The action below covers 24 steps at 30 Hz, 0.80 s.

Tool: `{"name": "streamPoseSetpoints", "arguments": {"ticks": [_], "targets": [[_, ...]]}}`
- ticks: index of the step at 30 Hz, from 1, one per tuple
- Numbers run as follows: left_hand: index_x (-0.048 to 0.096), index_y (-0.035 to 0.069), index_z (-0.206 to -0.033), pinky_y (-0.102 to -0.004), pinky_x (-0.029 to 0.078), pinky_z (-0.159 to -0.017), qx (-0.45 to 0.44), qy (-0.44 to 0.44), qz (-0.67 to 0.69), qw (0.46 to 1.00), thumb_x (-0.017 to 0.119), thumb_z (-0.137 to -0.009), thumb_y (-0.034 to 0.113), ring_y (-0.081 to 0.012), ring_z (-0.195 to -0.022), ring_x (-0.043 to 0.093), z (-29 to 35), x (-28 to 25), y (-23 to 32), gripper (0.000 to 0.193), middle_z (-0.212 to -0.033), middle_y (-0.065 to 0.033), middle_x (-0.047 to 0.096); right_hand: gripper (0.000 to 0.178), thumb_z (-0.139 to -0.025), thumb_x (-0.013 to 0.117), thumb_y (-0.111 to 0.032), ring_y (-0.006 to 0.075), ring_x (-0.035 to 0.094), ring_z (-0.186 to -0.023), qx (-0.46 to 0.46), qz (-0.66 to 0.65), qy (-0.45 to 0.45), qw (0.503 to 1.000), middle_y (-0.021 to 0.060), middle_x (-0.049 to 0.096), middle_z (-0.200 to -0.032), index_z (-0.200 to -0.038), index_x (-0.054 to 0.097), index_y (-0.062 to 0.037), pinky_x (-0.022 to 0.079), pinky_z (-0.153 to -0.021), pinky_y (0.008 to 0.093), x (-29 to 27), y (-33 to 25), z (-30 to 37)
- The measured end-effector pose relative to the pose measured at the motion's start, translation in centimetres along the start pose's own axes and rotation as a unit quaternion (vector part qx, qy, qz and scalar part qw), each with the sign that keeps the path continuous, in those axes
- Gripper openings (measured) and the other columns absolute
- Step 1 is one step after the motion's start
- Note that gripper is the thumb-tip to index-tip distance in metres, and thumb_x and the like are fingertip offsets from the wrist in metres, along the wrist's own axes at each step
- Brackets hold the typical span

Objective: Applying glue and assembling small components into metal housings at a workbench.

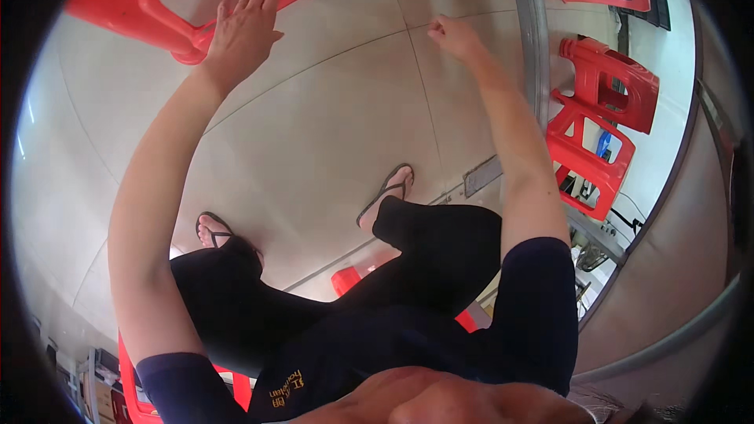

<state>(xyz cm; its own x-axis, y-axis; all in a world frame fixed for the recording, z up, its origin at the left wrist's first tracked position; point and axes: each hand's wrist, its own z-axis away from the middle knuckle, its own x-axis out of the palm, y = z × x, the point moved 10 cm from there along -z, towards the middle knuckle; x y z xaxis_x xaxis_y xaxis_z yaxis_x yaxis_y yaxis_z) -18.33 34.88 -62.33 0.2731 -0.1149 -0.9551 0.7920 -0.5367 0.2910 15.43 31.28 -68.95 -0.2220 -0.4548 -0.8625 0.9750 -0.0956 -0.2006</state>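
Note:
My left hand (242,35) is stretched forward at the upper left, its fingers extended and slightly spread. It holds nothing that I can see. Behind it in the picture is the lower bar of a large red plastic stool (169,20); whether the fingers touch the bar I cannot tell. My right hand (455,36) is raised over the pale tiled floor (330,133), right of centre. Its fingers are curled into a loose fist, and no object shows in it. Both forearms are bare and reach well out from my body.
Several red stools (613,86) stand on the right, beyond a grey metal post (530,39). Cables and small items lie around a low metal frame (597,235) there. I sit with legs apart, a sandalled foot (389,188) on the floor. Part of another red stool (129,377) shows at lower left.

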Motion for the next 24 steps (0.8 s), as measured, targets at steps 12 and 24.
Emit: {"name": "streamPoseSetpoints", "arguments": {"ticks": [12,24], "targets": [[0.020,0.007,-0.139,-0.0543,0.019,-0.104,-0.107,-0.051,-0.109,0.987,0.058,-0.082,0.015,-0.0204,-0.129,0.031,-0.5,3.6,0.1,0.069,-0.143,-0.0074,0.027,0.028,-0.078,0.061,-0.026,0.0257,0.060,-0.094,-0.081,0.011,0.056,0.995,0.0097,0.063,-0.101,-0.100,0.061,-0.0076,0.048,-0.081,0.0359,3.1,-5.0,-14.3],[0.017,0.009,-0.141,-0.0528,0.019,-0.106,-0.116,-0.075,-0.064,0.988,0.063,-0.079,0.015,-0.0200,-0.132,0.026,-0.6,2.8,-0.2,0.077,-0.145,-0.0068,0.023,0.053,-0.077,0.060,-0.020,0.0336,0.033,-0.126,-0.103,0.020,0.164,0.981,0.0228,0.031,-0.137,-0.127,0.044,-0.0113,0.033,-0.102,0.0401,3.0,-8.0,-23.0]]}}
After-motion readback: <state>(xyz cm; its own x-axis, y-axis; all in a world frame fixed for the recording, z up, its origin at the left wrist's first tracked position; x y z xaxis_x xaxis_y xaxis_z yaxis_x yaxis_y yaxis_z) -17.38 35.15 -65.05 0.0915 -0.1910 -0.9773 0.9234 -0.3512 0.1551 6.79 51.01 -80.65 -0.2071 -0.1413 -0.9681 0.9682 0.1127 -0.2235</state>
